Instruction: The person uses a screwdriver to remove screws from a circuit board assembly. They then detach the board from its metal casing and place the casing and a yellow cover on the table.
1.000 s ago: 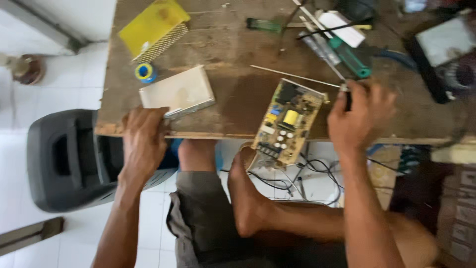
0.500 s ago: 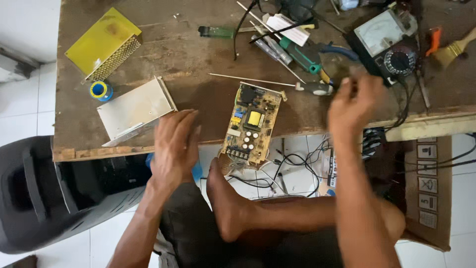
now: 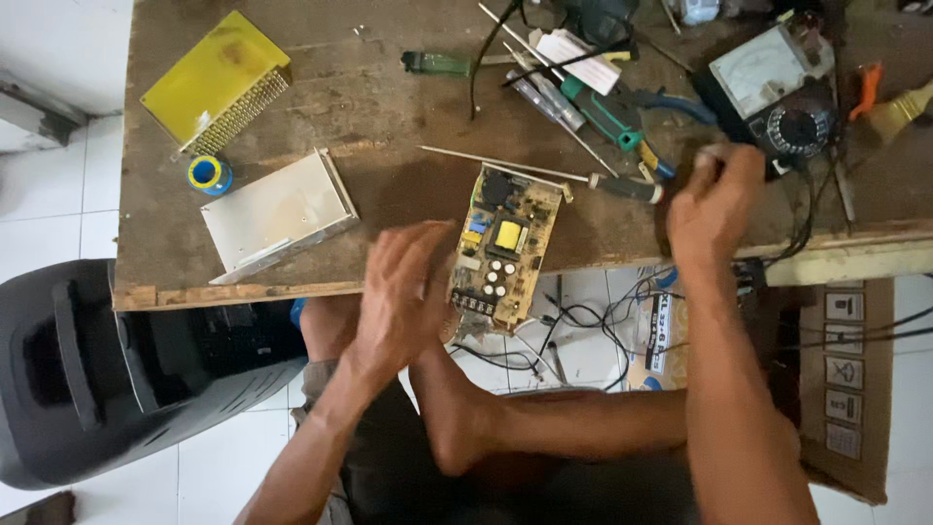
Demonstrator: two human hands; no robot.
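Note:
A green and tan circuit board (image 3: 505,248) with a yellow transformer and black capacitors lies at the front edge of the wooden table (image 3: 389,107), its near end overhanging. My left hand (image 3: 403,292) is open, fingers spread, against the board's left side. My right hand (image 3: 714,199) hovers at the table edge to the right, fingers curled and blurred; whether it holds anything small is unclear. A long thin screwdriver (image 3: 627,187) with a black handle lies just left of that hand, apart from it.
A silver metal case (image 3: 277,214), a yellow perforated cover (image 3: 219,83) and a blue and yellow roll (image 3: 209,175) lie at the left. A multimeter (image 3: 768,87), pliers, a green screwdriver (image 3: 442,63) and a brush (image 3: 899,112) lie behind. Below are loose wires (image 3: 573,321), a black speaker (image 3: 78,369) and a cardboard box (image 3: 846,389).
My left hand left the table edge and moved right to the circuit board. My right hand drew away from the screwdriver handle. The view shifted, so the table appears further right.

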